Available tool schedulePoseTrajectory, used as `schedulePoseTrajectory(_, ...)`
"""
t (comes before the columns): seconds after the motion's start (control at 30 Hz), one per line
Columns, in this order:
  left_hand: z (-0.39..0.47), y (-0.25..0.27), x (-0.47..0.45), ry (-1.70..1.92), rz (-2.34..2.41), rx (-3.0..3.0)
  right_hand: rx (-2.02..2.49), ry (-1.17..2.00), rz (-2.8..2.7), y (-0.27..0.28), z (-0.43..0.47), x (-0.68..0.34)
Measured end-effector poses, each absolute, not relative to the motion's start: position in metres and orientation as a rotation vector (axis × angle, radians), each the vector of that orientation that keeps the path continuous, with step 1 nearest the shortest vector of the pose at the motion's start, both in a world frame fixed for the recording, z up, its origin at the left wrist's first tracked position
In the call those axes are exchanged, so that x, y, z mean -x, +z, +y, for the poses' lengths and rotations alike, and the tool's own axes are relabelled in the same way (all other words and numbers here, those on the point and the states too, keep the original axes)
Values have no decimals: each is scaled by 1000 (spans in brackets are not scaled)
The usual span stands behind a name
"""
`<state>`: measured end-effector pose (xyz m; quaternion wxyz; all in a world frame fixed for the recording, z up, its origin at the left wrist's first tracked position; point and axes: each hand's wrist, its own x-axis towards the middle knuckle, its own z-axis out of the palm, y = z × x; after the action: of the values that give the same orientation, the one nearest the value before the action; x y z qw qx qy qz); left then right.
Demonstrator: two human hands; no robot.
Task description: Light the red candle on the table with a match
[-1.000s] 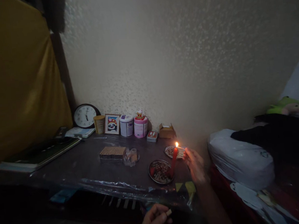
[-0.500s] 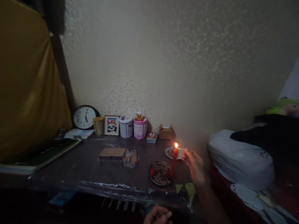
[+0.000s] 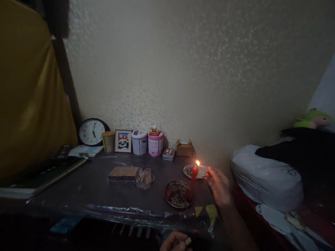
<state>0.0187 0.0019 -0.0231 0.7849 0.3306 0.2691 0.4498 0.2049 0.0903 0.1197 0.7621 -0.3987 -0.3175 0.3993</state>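
Observation:
A red candle [image 3: 192, 183] stands tilted in a round metal dish [image 3: 173, 195] on the dark table [image 3: 103, 188]. My right hand [image 3: 218, 185] pinches a burning matchstick [image 3: 202, 166] whose flame touches the candle's tip. My left hand [image 3: 173, 249] sits low at the frame's bottom edge, its fingers closed on a small matchbox [image 3: 188, 240]. A second small dish [image 3: 188, 171] lies just behind the candle.
Along the wall stand a clock [image 3: 92, 131], a panda picture frame [image 3: 122, 140], tins [image 3: 140, 142], a pink jar [image 3: 155, 142] and small boxes [image 3: 184, 147]. A flat brown pack [image 3: 123, 172] lies mid-table, books [image 3: 35, 176] at left, a white bag [image 3: 264, 179] at right.
The view has drifted slightly to the right, so things sit a little further left in the picture. Both hands hold as before, the flame still at the candle tip.

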Motion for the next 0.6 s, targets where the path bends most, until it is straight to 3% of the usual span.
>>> schedulePoseTrajectory(0.6,2,-26,-20,983,592,-705,818,902,-636,122,82,-221)
